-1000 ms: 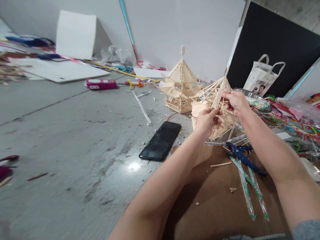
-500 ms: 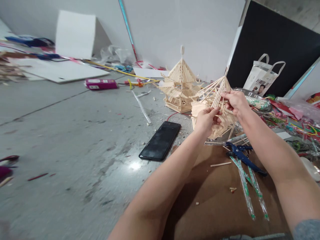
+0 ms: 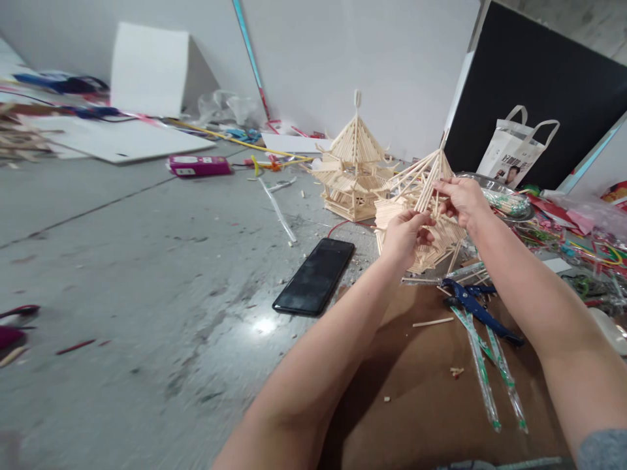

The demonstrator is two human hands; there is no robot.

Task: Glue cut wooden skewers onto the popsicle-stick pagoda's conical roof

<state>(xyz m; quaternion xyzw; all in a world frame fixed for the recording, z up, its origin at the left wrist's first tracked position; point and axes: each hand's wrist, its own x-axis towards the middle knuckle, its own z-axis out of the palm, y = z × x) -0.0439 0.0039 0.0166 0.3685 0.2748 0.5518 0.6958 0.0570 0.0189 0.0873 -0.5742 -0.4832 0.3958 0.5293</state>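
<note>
In front of me stands a partly built pagoda model (image 3: pixel 392 212) of thin wooden sticks, its upper roof an open cone of slanting sticks. My left hand (image 3: pixel 407 236) is closed at the lower ends of the roof sticks, thumb and fingers pinched together. Higher up on the right side of the cone, my right hand (image 3: pixel 463 199) pinches a wooden stick (image 3: pixel 437 201) against the roof. The fingers cover part of the sticks. Just behind to the left is a fuller pagoda model (image 3: pixel 355 147) with a closed roof and a finial on top.
A black phone (image 3: pixel 314 275) lies left of my forearm. Blue cutters (image 3: pixel 477 308) and wrapped sticks (image 3: pixel 504 378) rest on the brown board (image 3: pixel 416 391). Behind are a metal tray (image 3: pixel 522 212), a white bag (image 3: pixel 512 150) and a black panel (image 3: pixel 543 78). A purple box (image 3: pixel 198 165) sits on the floor.
Both hands keep nearly the same place and grip on the roof sticks. The view has shifted very slightly; nothing else has visibly moved.
</note>
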